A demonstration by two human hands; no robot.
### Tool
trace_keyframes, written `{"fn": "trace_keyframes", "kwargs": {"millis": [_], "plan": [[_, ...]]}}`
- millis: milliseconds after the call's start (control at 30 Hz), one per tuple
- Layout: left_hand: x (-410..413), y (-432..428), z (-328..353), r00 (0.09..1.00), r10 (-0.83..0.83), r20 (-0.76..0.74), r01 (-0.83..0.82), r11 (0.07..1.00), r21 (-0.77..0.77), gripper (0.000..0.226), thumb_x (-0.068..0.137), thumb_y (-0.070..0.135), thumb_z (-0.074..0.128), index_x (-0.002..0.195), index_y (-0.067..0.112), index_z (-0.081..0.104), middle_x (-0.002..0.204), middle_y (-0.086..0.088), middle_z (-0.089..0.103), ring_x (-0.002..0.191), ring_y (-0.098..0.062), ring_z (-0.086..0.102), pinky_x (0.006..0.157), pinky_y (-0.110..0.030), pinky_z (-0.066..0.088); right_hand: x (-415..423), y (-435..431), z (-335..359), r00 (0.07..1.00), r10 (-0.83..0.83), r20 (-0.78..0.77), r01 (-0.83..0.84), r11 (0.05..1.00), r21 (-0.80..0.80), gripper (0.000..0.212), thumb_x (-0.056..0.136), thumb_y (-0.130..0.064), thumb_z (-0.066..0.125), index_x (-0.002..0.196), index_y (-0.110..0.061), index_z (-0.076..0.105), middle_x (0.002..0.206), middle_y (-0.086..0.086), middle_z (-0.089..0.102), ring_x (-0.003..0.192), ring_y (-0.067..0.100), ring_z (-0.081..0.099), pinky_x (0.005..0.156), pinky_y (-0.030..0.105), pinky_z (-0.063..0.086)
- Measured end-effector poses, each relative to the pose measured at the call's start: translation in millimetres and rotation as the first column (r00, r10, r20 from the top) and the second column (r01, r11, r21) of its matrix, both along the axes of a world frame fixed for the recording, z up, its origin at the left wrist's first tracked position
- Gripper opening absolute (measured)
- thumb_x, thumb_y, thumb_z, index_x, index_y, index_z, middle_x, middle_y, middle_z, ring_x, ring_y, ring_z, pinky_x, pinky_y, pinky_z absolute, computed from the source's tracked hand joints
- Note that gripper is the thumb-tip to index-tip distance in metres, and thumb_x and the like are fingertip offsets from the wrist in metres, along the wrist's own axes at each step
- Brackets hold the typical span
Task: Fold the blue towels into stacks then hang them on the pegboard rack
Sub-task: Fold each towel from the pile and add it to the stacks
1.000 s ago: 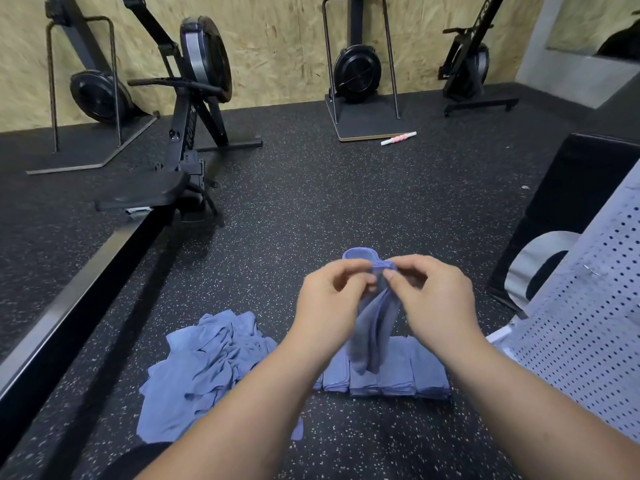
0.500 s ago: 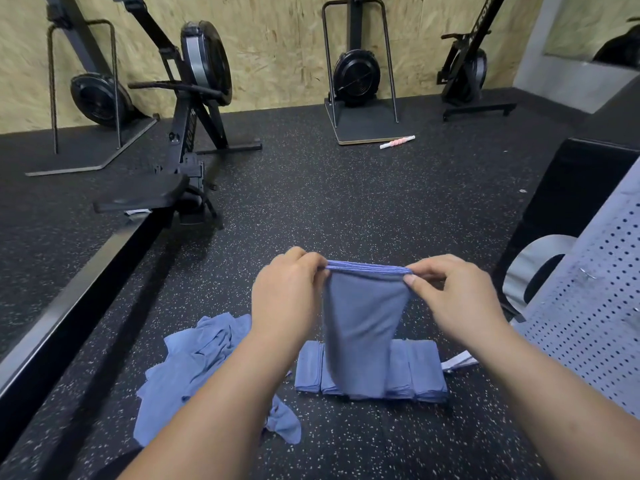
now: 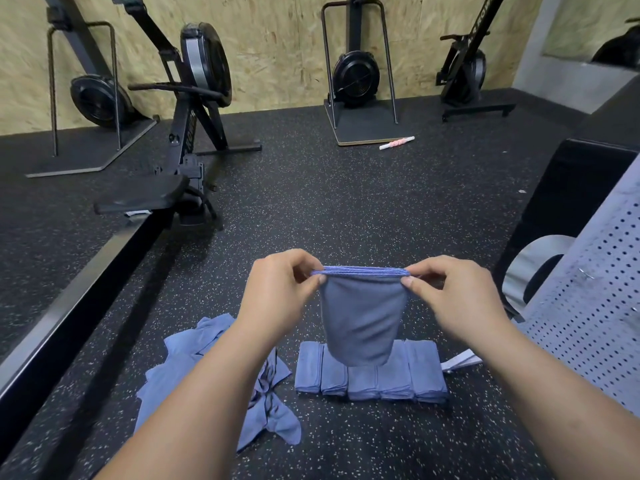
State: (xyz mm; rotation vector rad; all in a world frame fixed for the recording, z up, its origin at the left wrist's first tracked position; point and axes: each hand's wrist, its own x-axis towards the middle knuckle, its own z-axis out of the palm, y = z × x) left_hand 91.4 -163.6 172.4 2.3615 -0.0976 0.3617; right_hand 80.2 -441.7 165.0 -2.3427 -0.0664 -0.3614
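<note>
1. Head view showed the left hand and the right hand each pinching a top corner of a folded blue towel, held up above the rubber floor.
2. It hung limp over a row of folded towels; a crumpled pile lay to the left.
3. The cloth looked light, soft and floppy, so gripping its hemmed corners seemed best.
4. The pegboard rack stood at the right.

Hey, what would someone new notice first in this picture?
First, the blue towel hanging folded at centre, its top edge pinched by the left hand and right hand. On the floor beneath sits a row of folded towels, with a crumpled pile to its left.
</note>
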Motion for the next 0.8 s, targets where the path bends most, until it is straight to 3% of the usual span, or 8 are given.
{"fn": "trace_keyframes", "kwargs": {"millis": [133, 233, 333, 433, 500, 567, 700, 800], "plan": [[0, 4, 2, 0.998, -0.057, 0.036, 0.055, 0.998, 0.039, 0.027, 0.089, 0.024, 0.085, 0.111, 0.036, 0.077, 0.087, 0.017, 0.072, 0.081, -0.004, 0.066, 0.081, -0.028, 0.054, 2, -5, 2, 0.999, 0.026, -0.038, -0.024, 0.999, 0.038, 0.008, 0.088, -0.033, 0.085, 0.084, -0.036, 0.078, 0.077, -0.027, 0.073, 0.076, -0.003, 0.067, 0.069, 0.021, 0.048], [-1, 3, 3, 0.997, -0.069, 0.045, 0.064, 0.993, 0.102, 0.012, 0.094, 0.025, 0.079, 0.099, 0.035, 0.078, 0.088, 0.018, 0.071, 0.086, -0.004, 0.064, 0.086, -0.032, 0.054, 4, -7, 4, 0.99, 0.124, -0.073, -0.118, 0.99, 0.083, 0.011, 0.093, -0.028, 0.081, 0.088, -0.034, 0.073, 0.082, -0.023, 0.075, 0.077, 0.001, 0.069, 0.071, 0.019, 0.048], [-2, 2, 1, 0.996, -0.09, -0.009, 0.09, 0.994, -0.06, 0.01, 0.095, 0.025, 0.077, 0.094, 0.035, 0.073, 0.086, 0.017, 0.073, 0.085, -0.007, 0.068, 0.084, -0.035, 0.057, 4, -6, 3, 0.987, 0.147, -0.063, -0.142, 0.986, 0.083, 0.012, 0.097, -0.025, 0.075, 0.092, -0.033, 0.068, 0.084, -0.018, 0.075, 0.075, -0.003, 0.066, 0.065, 0.009, 0.041], [-2, 1, 5, 0.993, -0.116, -0.032, 0.106, 0.97, -0.218, 0.009, 0.094, 0.025, 0.079, 0.094, 0.034, 0.077, 0.081, 0.009, 0.075, 0.076, -0.018, 0.07, 0.074, -0.04, 0.058, 4, -5, 3, 0.991, 0.125, -0.046, -0.12, 0.987, 0.107, 0.01, 0.099, -0.026, 0.07, 0.093, -0.031, 0.065, 0.08, -0.012, 0.073, 0.061, -0.001, 0.059, 0.058, 0.013, 0.037], [-2, 1, 7, 0.996, -0.086, -0.023, 0.078, 0.968, -0.238, 0.008, 0.095, 0.027, 0.079, 0.092, 0.035, 0.077, 0.078, 0.01, 0.075, 0.07, -0.013, 0.066, 0.068, -0.034, 0.053, 3, -2, 3, 0.992, 0.124, -0.037, -0.118, 0.985, 0.126, 0.009, 0.101, -0.026, 0.066, 0.094, -0.031, 0.063, 0.076, -0.012, 0.071, 0.057, 0.002, 0.055, 0.057, 0.02, 0.037], [-4, -2, 8, 0.999, -0.033, 0.023, 0.036, 0.986, -0.161, 0.009, 0.098, 0.028, 0.075, 0.093, 0.035, 0.073, 0.078, 0.013, 0.072, 0.073, -0.007, 0.064, 0.068, -0.028, 0.048, 2, 4, 2, 0.99, 0.135, -0.033, -0.129, 0.981, 0.147, 0.008, 0.103, -0.026, 0.063, 0.096, -0.029, 0.061, 0.074, -0.009, 0.068, 0.056, 0.004, 0.051, 0.057, 0.024, 0.039], [-9, -14, 2, 0.992, 0.056, 0.114, -0.069, 0.991, 0.112, 0.004, 0.104, 0.025, 0.061, 0.105, 0.028, 0.06, 0.095, 0.015, 0.061, 0.1, -0.02, 0.056, 0.083, -0.038, 0.045, -5, 18, -1, 0.988, 0.156, -0.012, -0.152, 0.977, 0.151, 0.003, 0.105, -0.027, 0.058, 0.102, -0.027, 0.057, 0.072, -0.006, 0.058, 0.059, 0.006, 0.049, 0.059, 0.017, 0.038], [-12, -20, -1, 0.987, -0.086, 0.137, 0.06, 0.98, 0.188, 0.032, 0.099, 0.03, 0.064, 0.13, 0.025, 0.057, 0.125, 0.009, 0.062, 0.122, -0.018, 0.052, 0.107, -0.04, 0.044, -12, 28, 3, 0.983, 0.181, 0.02, -0.182, 0.971, 0.153, 0.002, 0.103, -0.025, 0.062, 0.103, -0.026, 0.061, 0.075, -0.009, 0.061, 0.067, 0.005, 0.054, 0.064, 0.014, 0.039]]}}
